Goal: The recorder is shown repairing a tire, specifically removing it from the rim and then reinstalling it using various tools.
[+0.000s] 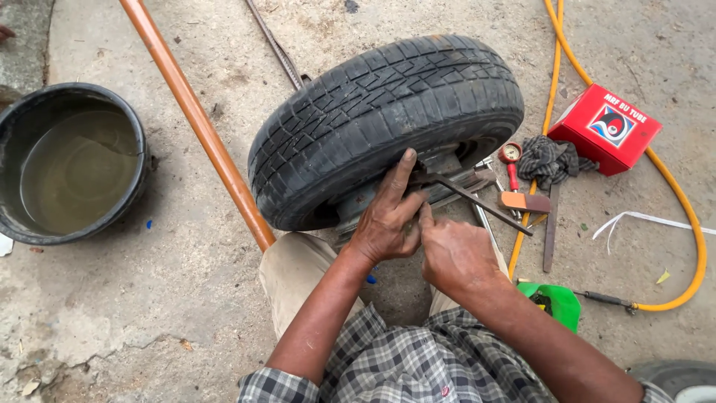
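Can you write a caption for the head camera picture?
Two hands work a thin tool at a tyre.

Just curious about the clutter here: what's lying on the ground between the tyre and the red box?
In the head view, between the tyre and the red box lie a dark crumpled rag and a small red-rimmed gauge on bare concrete.

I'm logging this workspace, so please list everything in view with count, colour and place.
tyre: 1, black, centre
metal rod: 1, dark, at the tyre's rim
basin: 1, black, holding water, left
pipe: 1, orange, left of tyre
hose: 1, yellow, right
box: 1, red, right
rag: 1, grey, beside box
gauge: 1, red, beside rag
green container: 1, lower right
left hand: on tyre's rim
right hand: beside it
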